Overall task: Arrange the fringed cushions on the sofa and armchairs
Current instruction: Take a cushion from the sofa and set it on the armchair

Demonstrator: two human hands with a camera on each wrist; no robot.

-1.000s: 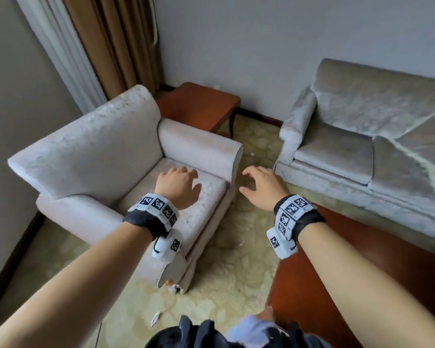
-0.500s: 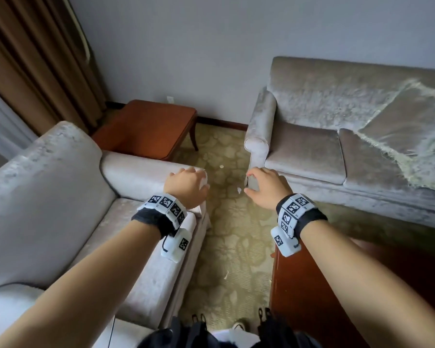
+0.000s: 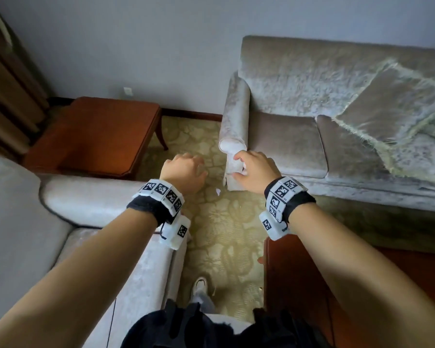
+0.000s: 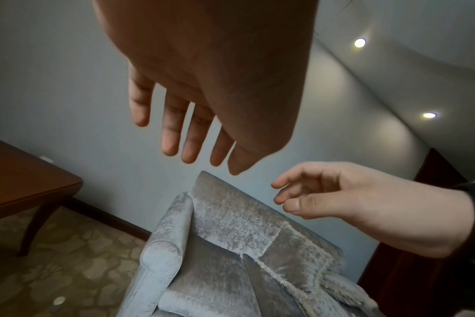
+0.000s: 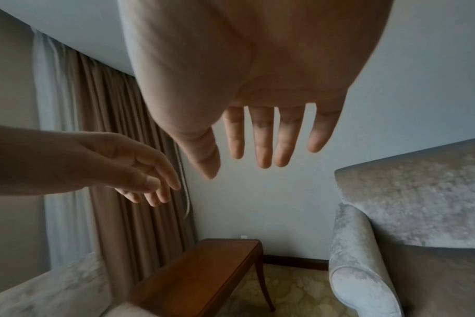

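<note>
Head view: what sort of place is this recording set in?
Probably a sitting room, perhaps in a hotel: a pale velvet sofa with a fringed cushion, a matching armchair, a wooden side table and a patterned carpet.

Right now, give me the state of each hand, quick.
Left hand: open, fingers relaxed, holding nothing.
Right hand: open, fingers loosely bent, holding nothing.

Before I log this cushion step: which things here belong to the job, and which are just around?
Job: fringed cushion leaning on the sofa; armchair; left hand and right hand, both empty.

Around: side table, curtain, carpet.
</note>
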